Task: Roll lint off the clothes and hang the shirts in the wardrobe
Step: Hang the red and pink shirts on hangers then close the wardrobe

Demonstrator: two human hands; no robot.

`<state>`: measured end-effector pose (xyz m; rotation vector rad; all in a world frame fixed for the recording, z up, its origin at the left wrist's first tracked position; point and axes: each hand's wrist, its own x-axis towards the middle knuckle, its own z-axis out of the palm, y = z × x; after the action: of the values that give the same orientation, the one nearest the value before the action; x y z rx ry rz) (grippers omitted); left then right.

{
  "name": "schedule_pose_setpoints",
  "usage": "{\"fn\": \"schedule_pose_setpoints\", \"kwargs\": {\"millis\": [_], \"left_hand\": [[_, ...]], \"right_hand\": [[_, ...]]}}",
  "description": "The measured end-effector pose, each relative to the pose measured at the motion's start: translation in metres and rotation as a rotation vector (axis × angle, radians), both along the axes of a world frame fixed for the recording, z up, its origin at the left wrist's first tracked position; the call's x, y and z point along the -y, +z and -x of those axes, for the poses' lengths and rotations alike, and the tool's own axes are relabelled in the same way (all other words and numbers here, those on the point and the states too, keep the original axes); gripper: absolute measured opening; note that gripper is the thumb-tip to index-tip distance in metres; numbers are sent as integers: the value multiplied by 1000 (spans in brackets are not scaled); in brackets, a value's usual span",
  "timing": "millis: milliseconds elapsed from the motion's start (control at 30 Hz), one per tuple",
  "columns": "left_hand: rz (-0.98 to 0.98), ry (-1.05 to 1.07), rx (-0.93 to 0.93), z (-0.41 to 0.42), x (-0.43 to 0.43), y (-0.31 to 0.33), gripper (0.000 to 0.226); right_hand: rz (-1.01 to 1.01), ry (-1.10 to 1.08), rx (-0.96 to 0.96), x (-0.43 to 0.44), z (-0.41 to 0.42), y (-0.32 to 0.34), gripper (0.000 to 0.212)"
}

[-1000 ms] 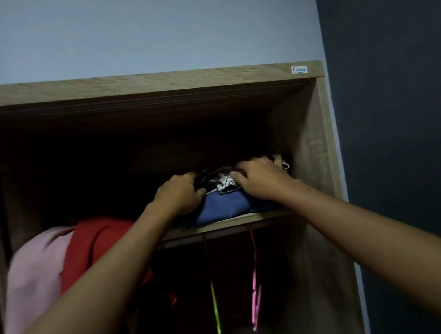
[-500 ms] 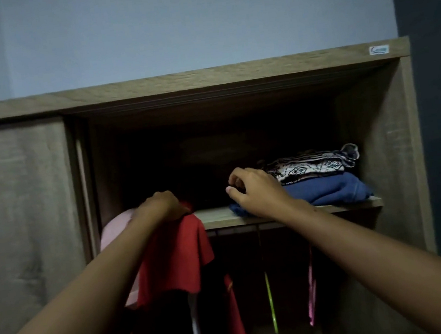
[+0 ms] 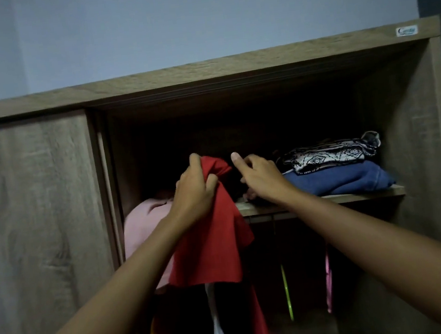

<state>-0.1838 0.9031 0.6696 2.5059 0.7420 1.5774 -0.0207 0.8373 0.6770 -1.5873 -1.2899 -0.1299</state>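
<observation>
A red shirt (image 3: 211, 240) hangs in the open wooden wardrobe (image 3: 202, 72), and my left hand (image 3: 193, 191) grips its shoulder, bunching the cloth up above the shelf line. My right hand (image 3: 259, 178) hovers just right of the red cloth over the shelf's left end, thumb raised and fingers loosely curled; whether it holds anything is unclear. A pink garment (image 3: 144, 231) hangs to the left of the red shirt.
On the shelf (image 3: 329, 199) lies a folded blue garment (image 3: 337, 181) with a black-and-white patterned one (image 3: 329, 155) on top. Below hang a green hanger (image 3: 286, 292), a pink hanger (image 3: 327, 275), and orange and white clothes. A sliding door (image 3: 35, 231) covers the left side.
Both hands left the folded stack on the shelf and moved left. My left hand took hold of the red shirt and lifted its shoulder. The camera view shifted left.
</observation>
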Motion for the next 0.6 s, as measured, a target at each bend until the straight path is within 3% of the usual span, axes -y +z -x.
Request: {"fn": "schedule_pose_setpoints", "kwargs": {"millis": [100,200,367,433,533,600], "left_hand": [[-68,-196,-50,14,19,-21,25],[-164,-316,-229,24,34,-48,31],[-131,-385,-313,41,37,-75,35],[70,-377,-214,50,40,-80,34],[537,-347,57,61,44,-73,45],[792,-346,182,66,40,-60,54]], "right_hand": [[91,15,-54,-7,-1,7,86],[173,61,-127,-16,2,9,102],[264,-61,43,-19,22,2,53],[195,-63,11,-18,27,0,53],[23,-6,-36,-2,39,-1,56],[-100,35,23,22,54,-5,59]]}}
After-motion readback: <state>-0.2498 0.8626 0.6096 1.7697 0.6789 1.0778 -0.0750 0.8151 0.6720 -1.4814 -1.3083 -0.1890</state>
